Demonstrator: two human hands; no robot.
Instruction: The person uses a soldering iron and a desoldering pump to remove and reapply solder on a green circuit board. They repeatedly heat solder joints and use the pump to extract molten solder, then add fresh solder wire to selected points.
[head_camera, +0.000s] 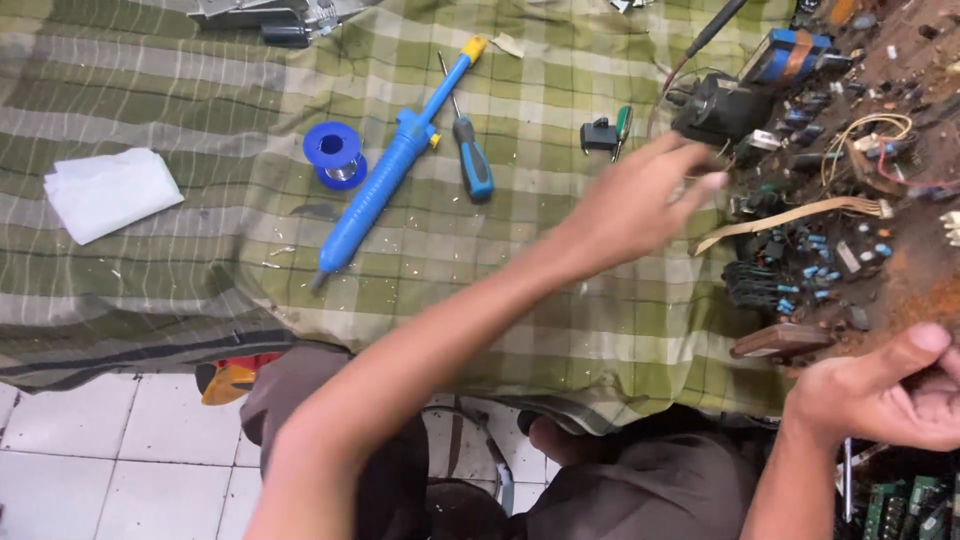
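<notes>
Keep the right hand (880, 395) clamped on the circuit board (850, 200) edge while the blurred, loosely open left hand (640, 205) reaches its components.

My left hand (640, 205) is blurry, reaching across the checked cloth (200, 90) toward the dusty circuit board (840, 200). My right hand (885, 390) grips the board's near edge. A blue desoldering pump (385, 175), solder spool (335, 155) and screwdriver (470, 155) lie nearby.
</notes>
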